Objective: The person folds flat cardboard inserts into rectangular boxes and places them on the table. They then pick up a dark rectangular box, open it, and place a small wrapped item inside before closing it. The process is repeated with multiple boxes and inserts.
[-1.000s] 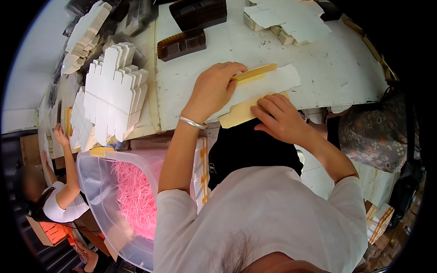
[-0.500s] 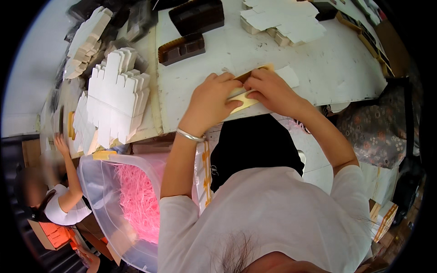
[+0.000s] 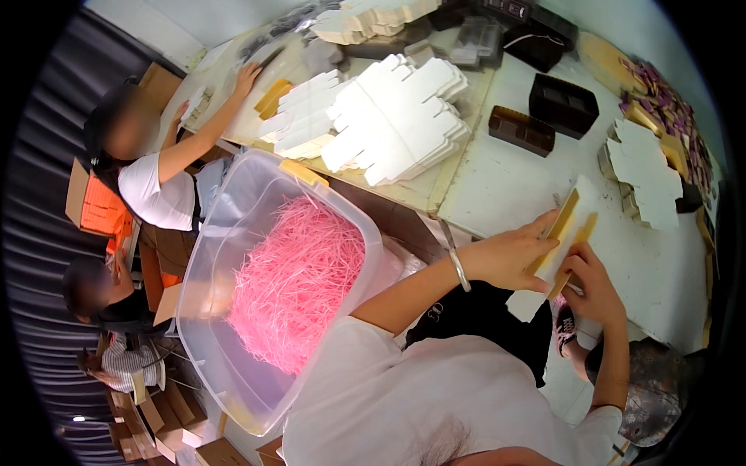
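Observation:
Between my two hands is a partly folded paper box (image 3: 571, 233), white inside with gold-yellow side walls, its long sides standing up. It is tilted over the near edge of the table, with a white end flap hanging open at the bottom. My left hand (image 3: 509, 258) grips its left wall, fingers along the gold side. On the other side my right hand (image 3: 592, 286) has its fingers closed round the right wall near the lower end. Part of the box is hidden behind my fingers.
Left of me stands a clear plastic bin (image 3: 203, 311) of pink shredded paper (image 3: 299, 287). White flat carton blanks (image 3: 396, 116) are stacked on the table (image 3: 497, 194). Dark brown plastic trays (image 3: 522, 130) and more blanks (image 3: 645, 171) lie farther back. A co-worker (image 3: 159, 186) reaches over the table's far left.
The view has swung left, bringing more of the bin and co-workers in. The box has been turned more upright in my hands, and my right hand has shifted to its lower end.

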Demonstrator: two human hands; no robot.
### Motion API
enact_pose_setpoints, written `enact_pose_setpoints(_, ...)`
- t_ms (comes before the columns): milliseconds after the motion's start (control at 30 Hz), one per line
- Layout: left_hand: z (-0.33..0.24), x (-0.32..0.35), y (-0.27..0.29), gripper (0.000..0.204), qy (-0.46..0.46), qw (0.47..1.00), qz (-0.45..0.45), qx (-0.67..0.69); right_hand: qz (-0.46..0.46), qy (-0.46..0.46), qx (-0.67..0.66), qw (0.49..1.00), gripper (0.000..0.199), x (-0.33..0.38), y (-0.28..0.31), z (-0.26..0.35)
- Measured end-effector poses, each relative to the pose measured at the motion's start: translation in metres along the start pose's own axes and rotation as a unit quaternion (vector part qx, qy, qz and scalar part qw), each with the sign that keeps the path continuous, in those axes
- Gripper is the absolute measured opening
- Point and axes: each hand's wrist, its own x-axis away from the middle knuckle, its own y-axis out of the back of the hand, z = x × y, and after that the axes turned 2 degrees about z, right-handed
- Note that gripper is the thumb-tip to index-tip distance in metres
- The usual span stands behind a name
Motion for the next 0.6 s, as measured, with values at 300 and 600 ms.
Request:
enact_pose_setpoints(300,0.019,-0.003,-0.01,0.038,-0.043,0.999,-0.027,0.012,-0.067,0.088,0.146,0.983,0.036,0.013,0.001,-0.016)
enact_pose_setpoints(600,0.02,-0.018,-0.016,0.02,-0.069,0.994,-0.08,0.0,-0.115,0.176,0.201,0.957,0.033,0.021,-0.013,-0.025)
